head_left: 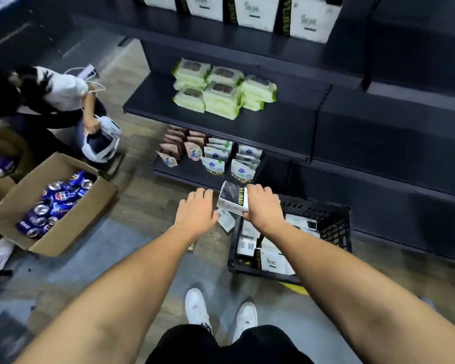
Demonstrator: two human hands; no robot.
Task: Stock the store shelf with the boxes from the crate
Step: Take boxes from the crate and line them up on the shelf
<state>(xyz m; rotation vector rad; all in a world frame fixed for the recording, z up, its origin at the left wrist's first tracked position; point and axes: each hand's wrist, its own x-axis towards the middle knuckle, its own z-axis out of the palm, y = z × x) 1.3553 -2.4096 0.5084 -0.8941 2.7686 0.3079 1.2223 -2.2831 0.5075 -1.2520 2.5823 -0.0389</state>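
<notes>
1. Head view: the right hand (263,206) is clamped on a white-and-black box (233,198). Its fingers curl over the box's upper edge and hold it tilted in the air, above the left end of the black crate (336,224).
2. The left hand (196,208) hovers just beside that box with its fingers apart and relaxed, gripping nothing. Whether it touches the box cannot be told.
3. A second small box (226,222) lies at the crate's left rim, below the gap between the two hands.
4. The crate stands on the floor near the foot of the dark shelf unit (286,124). More packed boxes (272,261) lie flat inside it.
5. On the highest shelf in view, a row of shelved boxes (255,11), white with black sides, stands upright.
6. The middle shelf carries stacked green packs (221,95), and the lowest shelf holds rows of standing pouches (216,158).
7. At the left, an open cardboard carton (76,227) sits on the floor, filled with blue cans (58,200). Another person (61,93) crouches beyond it.
8. White shoes (197,308) stand on the floor at the bottom, well apart from the crate.
</notes>
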